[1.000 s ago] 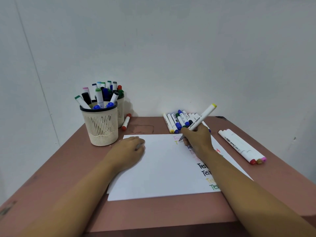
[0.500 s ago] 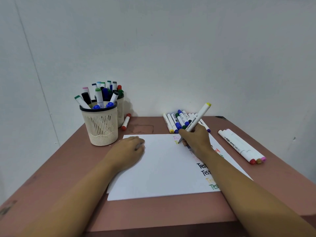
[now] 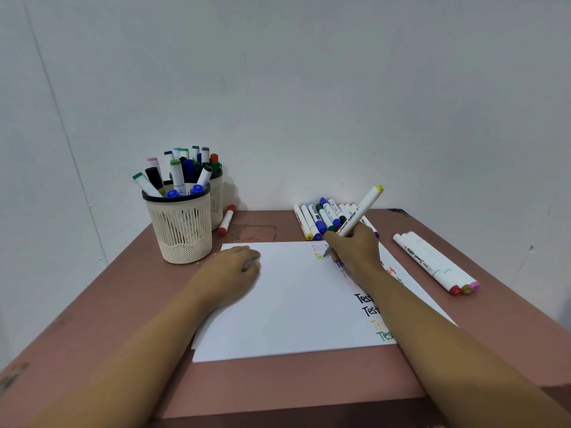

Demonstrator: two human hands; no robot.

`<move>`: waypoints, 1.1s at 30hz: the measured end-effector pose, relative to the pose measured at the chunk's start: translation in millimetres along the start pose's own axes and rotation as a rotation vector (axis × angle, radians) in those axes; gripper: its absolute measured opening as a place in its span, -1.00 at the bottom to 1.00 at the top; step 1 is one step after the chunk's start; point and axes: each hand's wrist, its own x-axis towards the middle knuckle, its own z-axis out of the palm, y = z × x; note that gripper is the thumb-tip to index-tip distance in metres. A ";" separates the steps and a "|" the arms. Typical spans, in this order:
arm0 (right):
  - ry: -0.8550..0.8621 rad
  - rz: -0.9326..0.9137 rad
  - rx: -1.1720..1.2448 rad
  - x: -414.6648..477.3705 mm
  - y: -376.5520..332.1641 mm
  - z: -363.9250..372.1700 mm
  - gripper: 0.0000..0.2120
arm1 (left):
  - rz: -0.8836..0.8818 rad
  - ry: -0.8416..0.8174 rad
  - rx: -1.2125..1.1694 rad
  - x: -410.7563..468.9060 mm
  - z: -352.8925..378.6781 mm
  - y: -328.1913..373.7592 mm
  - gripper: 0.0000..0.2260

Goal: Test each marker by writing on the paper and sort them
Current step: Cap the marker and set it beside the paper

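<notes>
The right hand (image 3: 355, 250) is gripping the yellow-ended marker (image 3: 360, 211) tilted like a pen, its tip touching the paper (image 3: 293, 304) near the far edge to write a test word, while the left hand (image 3: 228, 273) is pinning the sheet flat and pinching what looks like the grey cap (image 3: 248, 264).

Plain white wall (image 3: 309, 88) straight ahead, beyond the right hand (image 3: 355, 248) — a second wall (image 3: 37, 242) meets it at a corner seam out past the left hand (image 3: 228, 273). Under both, a reddish-brown table (image 3: 278, 384), scuffed near the left forearm — soft, even light.
</notes>
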 end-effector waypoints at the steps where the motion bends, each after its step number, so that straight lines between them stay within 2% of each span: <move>1: 0.007 -0.007 -0.013 -0.2 -0.3 -0.2 -0.87 | -0.001 0.001 -0.003 0.3 0.1 -0.5 -0.72; 7: -0.003 -0.011 -0.039 -0.1 0.9 -0.1 -0.85 | 0.003 0.001 0.001 -0.3 -0.7 0.0 -0.71; 12: 0.079 -0.005 0.020 1.6 1.5 0.0 -0.84 | -0.002 -0.003 -0.007 -0.6 -0.8 0.3 -0.72; 18: 0.060 -0.012 -0.026 -1.3 -1.1 0.2 -0.87 | 0.003 0.003 0.001 -0.9 -1.0 0.6 -0.73; 26: 0.063 -0.002 0.009 -1.1 -1.2 -1.2 -0.79 | -0.010 -0.002 -0.023 0.5 0.8 -2.5 -0.73; 33: 0.071 -0.020 -0.032 -0.8 0.9 0.8 -0.87 | -0.092 -0.026 -0.031 0.4 -1.3 -1.3 -0.76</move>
